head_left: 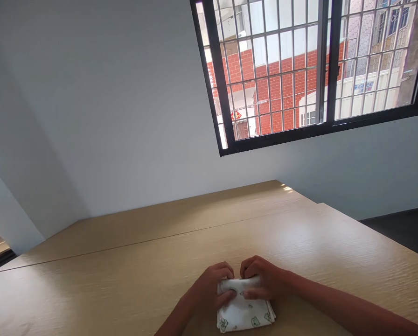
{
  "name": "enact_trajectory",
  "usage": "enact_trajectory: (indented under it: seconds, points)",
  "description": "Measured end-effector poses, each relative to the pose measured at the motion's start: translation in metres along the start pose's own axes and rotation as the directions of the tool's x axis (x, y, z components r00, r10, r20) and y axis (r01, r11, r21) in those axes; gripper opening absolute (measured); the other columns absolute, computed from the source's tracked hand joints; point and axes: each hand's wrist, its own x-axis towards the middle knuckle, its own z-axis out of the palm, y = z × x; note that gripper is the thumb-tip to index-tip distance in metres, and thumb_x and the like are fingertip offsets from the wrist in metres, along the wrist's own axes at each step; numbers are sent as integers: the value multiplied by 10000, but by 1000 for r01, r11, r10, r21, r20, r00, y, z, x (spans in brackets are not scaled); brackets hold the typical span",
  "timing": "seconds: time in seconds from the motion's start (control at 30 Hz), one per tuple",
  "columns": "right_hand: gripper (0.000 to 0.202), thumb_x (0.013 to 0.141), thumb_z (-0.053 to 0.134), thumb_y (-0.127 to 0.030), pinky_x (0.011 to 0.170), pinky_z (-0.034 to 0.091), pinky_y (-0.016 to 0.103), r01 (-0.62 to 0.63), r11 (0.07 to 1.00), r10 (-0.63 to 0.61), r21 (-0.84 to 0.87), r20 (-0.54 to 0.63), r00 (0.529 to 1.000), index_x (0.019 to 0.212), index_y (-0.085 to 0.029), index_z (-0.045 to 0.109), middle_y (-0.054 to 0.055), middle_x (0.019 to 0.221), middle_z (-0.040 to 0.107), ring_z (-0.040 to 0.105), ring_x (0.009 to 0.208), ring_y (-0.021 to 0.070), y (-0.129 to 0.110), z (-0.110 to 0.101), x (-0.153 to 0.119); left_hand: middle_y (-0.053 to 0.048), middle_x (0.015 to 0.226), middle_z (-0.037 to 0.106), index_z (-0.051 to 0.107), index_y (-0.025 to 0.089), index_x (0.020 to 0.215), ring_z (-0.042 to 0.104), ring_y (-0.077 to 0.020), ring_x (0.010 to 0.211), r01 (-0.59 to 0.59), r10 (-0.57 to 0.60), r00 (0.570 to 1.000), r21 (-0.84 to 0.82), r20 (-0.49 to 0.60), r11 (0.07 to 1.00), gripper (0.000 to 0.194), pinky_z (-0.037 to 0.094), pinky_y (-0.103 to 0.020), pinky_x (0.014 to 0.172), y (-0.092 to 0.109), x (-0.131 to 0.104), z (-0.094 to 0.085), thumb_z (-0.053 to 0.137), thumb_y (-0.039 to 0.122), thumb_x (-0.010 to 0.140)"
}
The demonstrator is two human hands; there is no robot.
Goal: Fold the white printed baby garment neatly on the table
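Note:
A white cloth (pixel 246 313) printed with small green animal figures lies folded in layers on the wooden table, near its front. My left hand (pixel 216 287) grips the far left part of the cloth, its thumb on top and its fingers curled over the far edge. On the far right part, my right hand (pixel 260 278) does the same, thumb lying on the cloth and fingers bent round the far edge. The undersides of the cloth's layers are hidden.
The light wooden table (pixel 125 275) has a seam running across it and ends at a right edge. Behind it rises a pale wall (pixel 125 116) with a black-framed, barred window (pixel 279 74). Dark floor (pixel 405 233) shows at the right.

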Motion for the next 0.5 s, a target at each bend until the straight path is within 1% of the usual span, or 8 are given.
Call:
enact_trajectory:
  seconds: [0.1, 0.2, 0.27, 0.37, 0.43, 0.5]
  points:
    - [471, 775, 620, -602, 582, 434, 241, 46, 992, -57, 119, 89, 994, 761, -134, 673, 81, 844, 656, 553, 655, 138, 3, -6, 2, -41, 1011, 601, 628, 180, 898, 585, -173, 882, -2, 3, 1000, -35, 29, 999, 204, 473, -256, 789, 5, -1, 0, 632, 137, 698]
    - [563, 791, 560, -665, 509, 376, 216, 16, 968, -65, 250, 189, 980, 744, -115, 668, 74, 826, 649, 519, 607, 113, 6, -11, 3, -29, 1036, 600, 656, 195, 927, 591, -173, 923, 20, -16, 998, -68, 58, 997, 269, 477, -251, 806, 11, -3, 0, 630, 93, 679]
    - [574, 776, 578, -674, 472, 332, 204, -41, 955, -39, 294, 262, 964, 692, -111, 640, 33, 716, 604, 475, 564, 94, 6, -13, 2, -24, 1057, 607, 671, 207, 943, 596, -176, 942, 35, -27, 996, -104, 84, 994, 295, 481, -252, 810, 14, -4, 1, 634, 88, 676]
    - [531, 733, 675, -620, 423, 249, 189, -142, 941, 12, 306, 389, 921, 584, -128, 542, -60, 519, 408, 342, 476, 53, 4, -15, 0, -28, 1118, 608, 683, 224, 988, 604, -180, 947, 69, -46, 989, -169, 138, 983, 307, 495, -251, 784, 14, -5, 7, 672, 142, 692]
    - [530, 715, 717, -580, 411, 210, 188, -186, 929, 21, 319, 456, 890, 546, -136, 482, -80, 492, 324, 283, 460, 40, 3, -16, -1, -34, 1116, 613, 694, 219, 962, 607, -181, 923, 74, -43, 987, -197, 154, 978, 289, 499, -252, 760, 12, -5, 11, 741, 233, 678]
    - [524, 724, 710, -582, 419, 207, 190, -216, 910, 9, 354, 504, 864, 563, -131, 497, -77, 505, 339, 292, 474, 44, 3, -19, -1, -41, 1045, 634, 704, 193, 868, 607, -174, 859, 48, -17, 990, -225, 140, 973, 299, 492, -249, 718, 10, -4, 14, 807, 333, 626]
